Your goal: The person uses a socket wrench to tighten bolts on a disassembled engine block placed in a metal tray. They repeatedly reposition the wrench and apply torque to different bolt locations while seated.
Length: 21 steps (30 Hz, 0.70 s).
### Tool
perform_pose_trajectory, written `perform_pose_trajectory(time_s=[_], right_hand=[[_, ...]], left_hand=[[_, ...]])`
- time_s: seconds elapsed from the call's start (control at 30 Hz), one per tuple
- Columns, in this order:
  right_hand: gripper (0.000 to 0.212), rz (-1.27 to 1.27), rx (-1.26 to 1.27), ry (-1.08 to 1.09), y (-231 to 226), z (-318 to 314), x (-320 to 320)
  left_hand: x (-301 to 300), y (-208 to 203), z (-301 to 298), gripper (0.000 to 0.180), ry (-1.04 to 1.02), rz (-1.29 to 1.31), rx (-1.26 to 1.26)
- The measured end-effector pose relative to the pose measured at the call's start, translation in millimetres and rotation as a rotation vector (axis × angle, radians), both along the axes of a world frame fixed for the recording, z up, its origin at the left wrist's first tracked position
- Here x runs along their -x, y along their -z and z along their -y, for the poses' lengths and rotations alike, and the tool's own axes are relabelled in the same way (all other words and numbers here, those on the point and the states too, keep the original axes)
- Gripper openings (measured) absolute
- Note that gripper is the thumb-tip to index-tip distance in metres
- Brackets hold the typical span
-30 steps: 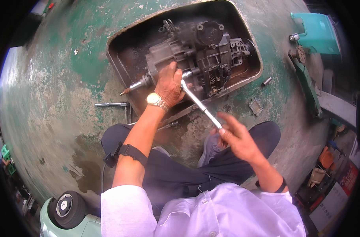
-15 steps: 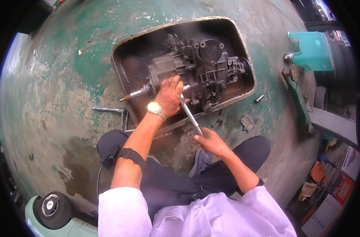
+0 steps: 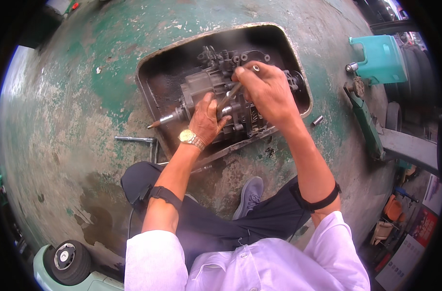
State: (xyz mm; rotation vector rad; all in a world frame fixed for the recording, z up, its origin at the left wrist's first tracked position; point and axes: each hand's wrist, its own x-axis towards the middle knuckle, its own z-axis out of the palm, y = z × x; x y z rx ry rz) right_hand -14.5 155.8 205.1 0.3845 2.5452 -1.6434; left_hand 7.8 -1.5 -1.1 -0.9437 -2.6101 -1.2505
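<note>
Over metal tray (image 3: 158, 86), against gearbox (image 3: 198, 83) | ratchet wrench (image 3: 235, 90) slants away rightward from left hand (image 3: 205, 119), nearer its head; left grip partly hidden, can't tell | right hand (image 3: 271, 93) wraps far end

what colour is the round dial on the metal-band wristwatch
Pale yellow-gold; the round dial shows best in the head view.

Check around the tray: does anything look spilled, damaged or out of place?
A dark patch on the floor, left of the person's legs, looks odd, like a spill or old stain; I can't tell which. The floor's green paint is badly worn. A short metal cylinder lies loose on the floor, right of the tray.
</note>
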Motion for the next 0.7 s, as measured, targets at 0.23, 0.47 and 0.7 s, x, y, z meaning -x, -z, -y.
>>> perform_pose_trajectory(time_s=[0.23,0.47,0.7], right_hand=[[0.031,0.102,0.005,0.134,21.0,9.0,-184.8],[0.024,0.595,-0.126,0.140,178.8,42.7,-231.0],[0.032,0.721,0.149,0.042,120.5,31.7,-177.3]], left_hand=[[3.8,0.6,3.9,0.069,0.083,-0.116,0.056],[2.9,-8.1,8.7,0.068,0.164,-0.114,0.188],[0.7,-4.5,4.3,0.065,0.108,-0.048,0.091]])
